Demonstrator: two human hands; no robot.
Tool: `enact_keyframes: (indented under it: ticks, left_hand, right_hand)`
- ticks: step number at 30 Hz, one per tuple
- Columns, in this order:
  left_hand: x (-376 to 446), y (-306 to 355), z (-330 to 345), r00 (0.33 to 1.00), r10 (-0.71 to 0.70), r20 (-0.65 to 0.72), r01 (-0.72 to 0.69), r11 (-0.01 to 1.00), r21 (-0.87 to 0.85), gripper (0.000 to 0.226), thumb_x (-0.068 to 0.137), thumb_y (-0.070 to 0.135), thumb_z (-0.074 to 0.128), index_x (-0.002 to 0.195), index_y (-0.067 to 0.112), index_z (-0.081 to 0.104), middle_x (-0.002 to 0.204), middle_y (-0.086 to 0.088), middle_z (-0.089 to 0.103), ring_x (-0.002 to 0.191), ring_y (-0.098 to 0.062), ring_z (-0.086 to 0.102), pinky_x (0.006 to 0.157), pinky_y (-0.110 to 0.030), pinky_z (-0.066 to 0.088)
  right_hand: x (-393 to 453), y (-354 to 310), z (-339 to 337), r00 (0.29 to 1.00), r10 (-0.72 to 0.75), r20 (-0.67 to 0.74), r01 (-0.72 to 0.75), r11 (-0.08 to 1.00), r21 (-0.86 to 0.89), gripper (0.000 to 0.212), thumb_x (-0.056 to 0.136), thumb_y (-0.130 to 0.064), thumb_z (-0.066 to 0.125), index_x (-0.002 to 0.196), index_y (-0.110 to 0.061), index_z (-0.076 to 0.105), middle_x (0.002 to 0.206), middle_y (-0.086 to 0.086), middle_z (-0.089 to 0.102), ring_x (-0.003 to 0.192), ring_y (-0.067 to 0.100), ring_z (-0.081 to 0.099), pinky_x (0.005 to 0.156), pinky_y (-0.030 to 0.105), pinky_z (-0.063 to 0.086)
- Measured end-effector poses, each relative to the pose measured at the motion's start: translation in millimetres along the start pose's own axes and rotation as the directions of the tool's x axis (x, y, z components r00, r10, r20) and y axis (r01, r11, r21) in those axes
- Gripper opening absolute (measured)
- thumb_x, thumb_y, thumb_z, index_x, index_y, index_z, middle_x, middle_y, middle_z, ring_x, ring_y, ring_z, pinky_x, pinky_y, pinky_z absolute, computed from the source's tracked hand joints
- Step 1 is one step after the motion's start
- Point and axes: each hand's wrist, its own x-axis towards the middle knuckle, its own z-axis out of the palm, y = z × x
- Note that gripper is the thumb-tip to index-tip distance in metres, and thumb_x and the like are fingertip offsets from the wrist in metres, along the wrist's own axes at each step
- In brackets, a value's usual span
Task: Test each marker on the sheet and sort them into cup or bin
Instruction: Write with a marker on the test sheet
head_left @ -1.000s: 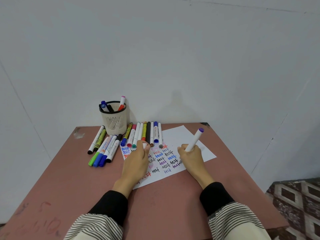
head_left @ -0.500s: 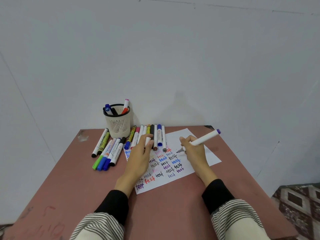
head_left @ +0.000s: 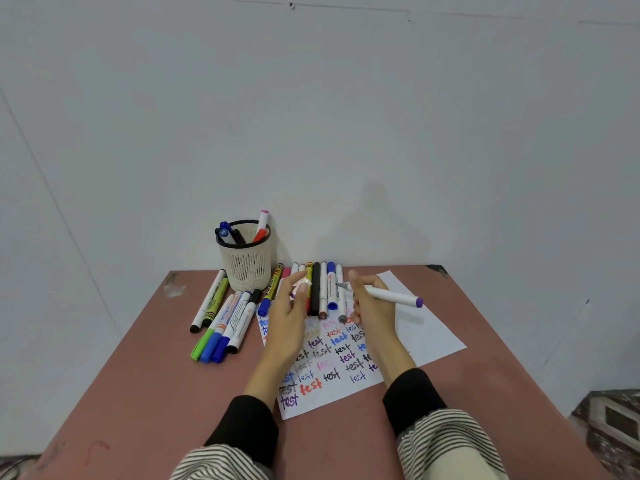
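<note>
Reddish-brown table (head_left: pixel 145 393), matte, scuffed, set against a plain wall. All places below are relative to the paper sheet (head_left: pixel 426 337).

The sheet is white and flat, covered with coloured "test" words, blank at its far-right part. Past its far-left corner stands the beige mesh cup (head_left: pixel 246 261), round, black-rimmed, holding several markers upright. Along the sheet's far edge lies a row of capped markers (head_left: pixel 323 289), smooth plastic barrels, long axes running away from the person. Left of the sheet, a loose cluster of markers (head_left: pixel 221 320) lies slanted. No bin in view.

Right hand (head_left: pixel 372 310) is above the sheet's far part, fingers curled round the white purple-ended marker (head_left: pixel 391 295). Its long axis runs left-right, bare tip pointing left toward the left hand, purple end out to the right.

Left hand (head_left: pixel 289 323) is over the sheet's far-left part, thumb and fingertips pinching a small pale piece, probably the cap (head_left: pixel 302 284); blurred. Cap sits just left of the tip, near but apart. Judged next move: recap, closing along that axis.
</note>
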Motion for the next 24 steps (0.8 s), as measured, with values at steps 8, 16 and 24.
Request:
enact_keyframes:
  ticks: [8,16,24]
  left_hand:
    - [5.5,-3.0,-3.9,0.999,-0.002,-0.033,0.0,0.998,-0.07,0.014,0.098,0.021,0.054,0.11,0.021,0.062,0.093,0.001,0.061,0.067,0.004,0.054,0.054,-0.016,0.045]
    - [8.4,-7.4,-5.9,0.999,-0.035,-0.007,0.034,0.998,-0.058,0.019,0.1,0.018,0.051,0.115,0.021,0.062,0.102,-0.002,0.062,0.066,0.003,0.055,0.056,-0.017,0.047]
    - [7.4,-6.6,-7.0,0.998,-0.055,-0.002,0.055,0.994,-0.094,0.016,0.099,0.02,0.051,0.113,0.017,0.058,0.096,-0.004,0.06,0.063,0.005,0.054,0.054,-0.018,0.048]
  right_hand:
    - [5.9,4.5,-1.8,0.995,0.083,0.047,-0.087,0.992,0.088,0.009,0.096,-0.016,0.056,0.1,-0.009,0.058,0.075,0.006,0.061,0.052,0.012,0.045,0.051,0.029,0.046]
    - [6.1,0.7,-8.4,0.998,0.06,0.036,-0.066,0.976,0.206,0.013,0.089,-0.02,0.069,0.088,-0.008,0.064,0.066,0.0,0.053,0.055,0.008,0.043,0.053,0.02,0.04]
    - [3.6,-2.8,-9.5,0.99,0.087,0.107,-0.115,0.949,0.295,0.02,0.093,-0.016,0.062,0.075,-0.009,0.055,0.056,0.003,0.045,0.041,0.008,0.032,0.041,0.019,0.027]
